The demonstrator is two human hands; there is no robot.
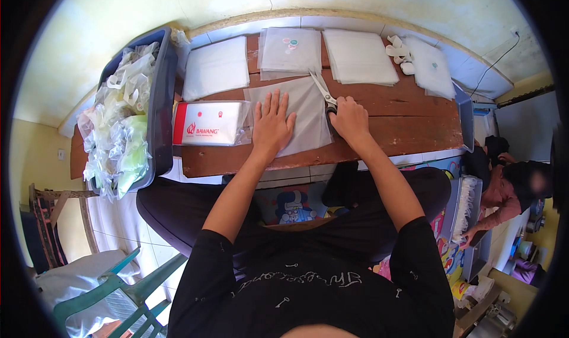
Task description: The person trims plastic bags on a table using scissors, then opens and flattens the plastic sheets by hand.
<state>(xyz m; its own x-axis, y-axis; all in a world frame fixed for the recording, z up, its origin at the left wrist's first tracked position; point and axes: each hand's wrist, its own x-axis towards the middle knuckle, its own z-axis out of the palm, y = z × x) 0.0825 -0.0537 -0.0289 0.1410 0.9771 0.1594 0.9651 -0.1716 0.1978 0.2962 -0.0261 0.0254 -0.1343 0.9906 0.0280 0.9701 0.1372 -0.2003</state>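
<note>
My left hand lies flat, fingers spread, on a stack of clear plastic sheets or bags at the middle of the wooden table. Scissors are gripped in my right hand at the right side of that stack, with the blades pointing away from me. The fingers are wrapped round the black handles. Left of my left hand lies a red and white pack marked BAWANG. Further back are more plastic stacks: one at the left, one with small stickers and one to its right.
A dark bin full of plastic bags stands at the left. White rolls and another stack are at the table's right. A green chair stands lower left. At the right, a person reaches toward a tray.
</note>
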